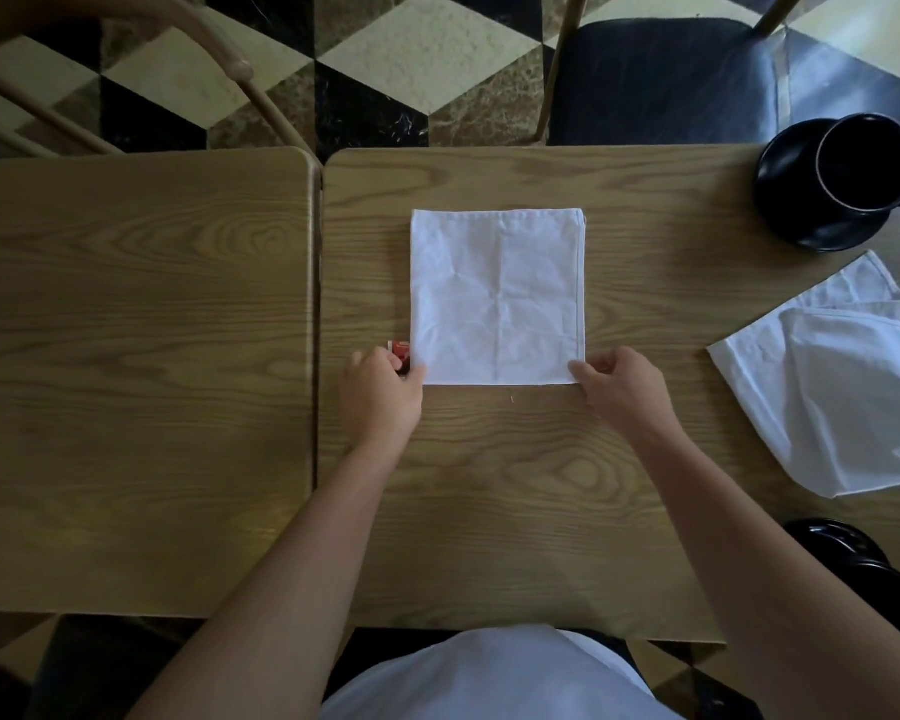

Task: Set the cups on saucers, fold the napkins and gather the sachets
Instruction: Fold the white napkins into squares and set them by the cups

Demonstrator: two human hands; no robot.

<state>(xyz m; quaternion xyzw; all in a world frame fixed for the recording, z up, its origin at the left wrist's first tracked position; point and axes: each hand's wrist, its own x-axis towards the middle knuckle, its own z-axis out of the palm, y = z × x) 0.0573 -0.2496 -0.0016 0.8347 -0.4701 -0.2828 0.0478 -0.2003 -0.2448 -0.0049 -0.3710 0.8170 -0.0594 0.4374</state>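
Note:
A white napkin (497, 296) lies flat as a folded square in the middle of the right-hand table (515, 511). My left hand (380, 397) pinches its near left corner and my right hand (619, 389) pinches its near right corner. A red sachet (400, 351) peeks out beside the napkin's left edge, just above my left hand. At the far right a black cup (866, 166) stands on a black saucer (785, 194). A second, crumpled white napkin (842, 387) lies at the right edge. Another black saucer (863, 569) shows behind my right forearm.
A second wooden table (136, 366) adjoins on the left with a narrow gap between them. A dark-seated chair (661, 80) stands beyond the far edge, and a tan chair frame (230, 70) at the far left over the chequered floor.

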